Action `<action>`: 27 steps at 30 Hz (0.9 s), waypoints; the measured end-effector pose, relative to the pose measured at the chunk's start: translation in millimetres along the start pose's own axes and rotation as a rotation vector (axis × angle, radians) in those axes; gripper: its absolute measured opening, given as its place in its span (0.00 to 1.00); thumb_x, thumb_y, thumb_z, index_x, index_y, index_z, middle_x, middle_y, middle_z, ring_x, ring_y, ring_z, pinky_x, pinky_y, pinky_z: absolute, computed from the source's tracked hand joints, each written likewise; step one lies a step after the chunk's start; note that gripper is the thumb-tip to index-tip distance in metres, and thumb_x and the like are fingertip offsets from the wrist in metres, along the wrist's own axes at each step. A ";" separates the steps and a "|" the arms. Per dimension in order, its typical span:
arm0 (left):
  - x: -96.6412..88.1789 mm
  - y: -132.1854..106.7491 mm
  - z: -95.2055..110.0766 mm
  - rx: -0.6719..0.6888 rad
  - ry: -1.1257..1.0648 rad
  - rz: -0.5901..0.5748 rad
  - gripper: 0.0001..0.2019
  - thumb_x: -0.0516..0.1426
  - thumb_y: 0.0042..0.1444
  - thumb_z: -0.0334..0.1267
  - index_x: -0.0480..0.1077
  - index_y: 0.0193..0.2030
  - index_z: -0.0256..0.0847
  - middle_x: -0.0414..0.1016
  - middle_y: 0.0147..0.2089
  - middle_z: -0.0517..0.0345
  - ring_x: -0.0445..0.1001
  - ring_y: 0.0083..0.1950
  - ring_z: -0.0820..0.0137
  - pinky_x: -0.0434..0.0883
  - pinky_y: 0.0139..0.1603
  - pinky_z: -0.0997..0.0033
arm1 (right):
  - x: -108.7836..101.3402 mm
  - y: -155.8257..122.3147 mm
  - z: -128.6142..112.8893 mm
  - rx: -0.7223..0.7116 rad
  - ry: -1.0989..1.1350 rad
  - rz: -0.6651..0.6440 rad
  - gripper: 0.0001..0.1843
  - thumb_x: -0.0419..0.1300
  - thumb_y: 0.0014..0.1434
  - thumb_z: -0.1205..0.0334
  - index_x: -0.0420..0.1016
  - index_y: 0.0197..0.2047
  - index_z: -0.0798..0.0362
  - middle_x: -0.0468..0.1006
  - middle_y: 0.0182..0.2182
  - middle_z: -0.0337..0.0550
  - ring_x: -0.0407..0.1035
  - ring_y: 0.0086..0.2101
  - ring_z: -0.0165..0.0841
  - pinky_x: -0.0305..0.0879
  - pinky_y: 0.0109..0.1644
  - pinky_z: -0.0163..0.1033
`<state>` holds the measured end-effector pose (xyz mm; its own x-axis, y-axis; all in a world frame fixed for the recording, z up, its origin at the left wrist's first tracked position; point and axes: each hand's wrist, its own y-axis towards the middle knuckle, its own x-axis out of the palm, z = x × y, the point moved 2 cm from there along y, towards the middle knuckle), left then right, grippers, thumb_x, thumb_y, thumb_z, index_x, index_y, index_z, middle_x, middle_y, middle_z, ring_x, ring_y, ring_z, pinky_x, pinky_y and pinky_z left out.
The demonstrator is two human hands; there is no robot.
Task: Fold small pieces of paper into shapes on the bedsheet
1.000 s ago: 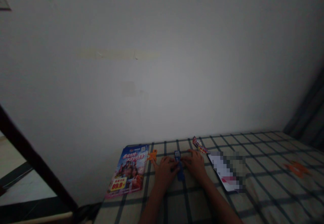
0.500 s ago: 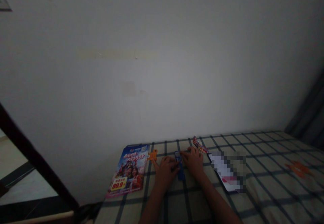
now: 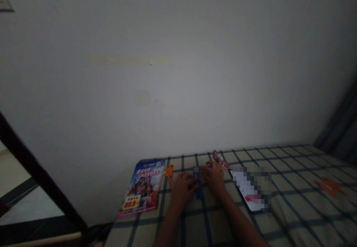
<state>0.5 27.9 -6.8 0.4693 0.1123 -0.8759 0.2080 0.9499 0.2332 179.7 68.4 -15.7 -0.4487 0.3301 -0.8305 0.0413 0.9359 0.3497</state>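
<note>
a narrow blue paper strip (image 3: 199, 192) lies on the checked cloth (image 3: 292, 165), to the right of the flyer stack (image 3: 143, 183) and a little apart from it. the strip is long and slim, its length running away from the person, with straight sides and a deep, even blue over most of its nearer part. at its far end sits a small pale square of print, much like the code in the upper right corner of the flyer stack; the finer print is too dim and small to read. its middle is partly covered by fingers.

the left hand (image 3: 183, 183), between the flyer stack and the strip, has its fingers curled in at the strip's left edge. the right hand (image 3: 214, 176), farther right of the flyer stack, reaches its fingers in toward the strip's upper right edge, loosely bent. whether either one pinches the paper i cannot tell.

just beside the flyer stack, at its upper right, is an orange cutout (image 3: 168, 171). well to the right of the flyer stack lie a crumpled printed strip (image 3: 222, 162), a partly pixelated phone-like slab (image 3: 245, 190) and, farthest off, a second orange shape (image 3: 330, 186).
</note>
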 end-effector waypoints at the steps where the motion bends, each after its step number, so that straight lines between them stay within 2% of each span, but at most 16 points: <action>1: -0.4 -0.1 0.0 -0.001 0.002 -0.002 0.12 0.59 0.60 0.49 0.77 0.50 0.64 0.76 0.56 0.61 0.65 0.63 0.55 0.33 0.68 0.23 | 0.0 0.0 0.3 -0.010 0.014 -0.007 0.12 0.60 0.62 0.58 0.81 0.46 0.33 0.69 0.56 0.41 0.59 0.57 0.43 0.55 0.60 0.53; 8: -2.0 -0.3 -0.8 0.004 -0.027 -0.003 0.12 0.59 0.61 0.49 0.76 0.50 0.67 0.76 0.56 0.63 0.64 0.63 0.53 0.30 0.66 0.19 | 1.3 0.3 -0.4 -0.008 0.018 -0.065 0.10 0.66 0.58 0.55 0.82 0.44 0.32 0.71 0.55 0.39 0.58 0.58 0.44 0.52 0.62 0.54; 21: -4.7 -0.2 2.6 -0.031 -0.010 -0.038 0.12 0.57 0.62 0.51 0.75 0.51 0.68 0.75 0.60 0.63 0.59 0.67 0.51 0.24 0.63 0.17 | -3.0 -6.8 7.5 -0.095 0.005 -0.172 0.18 0.66 0.56 0.52 0.78 0.51 0.29 0.68 0.60 0.40 0.58 0.60 0.45 0.52 0.65 0.52; 27: -5.8 0.6 3.3 -0.046 0.012 -0.069 0.13 0.57 0.62 0.50 0.74 0.53 0.69 0.73 0.61 0.62 0.58 0.68 0.50 0.24 0.63 0.17 | -7.3 -15.9 10.6 -0.129 0.005 -0.209 0.22 0.67 0.54 0.51 0.77 0.53 0.29 0.66 0.62 0.40 0.56 0.62 0.45 0.50 0.66 0.54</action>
<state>0.8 26.8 -0.3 0.4447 0.0495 -0.8943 0.1999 0.9678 0.1530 191.8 52.5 -19.7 -0.4402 0.1298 -0.8885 -0.1670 0.9604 0.2230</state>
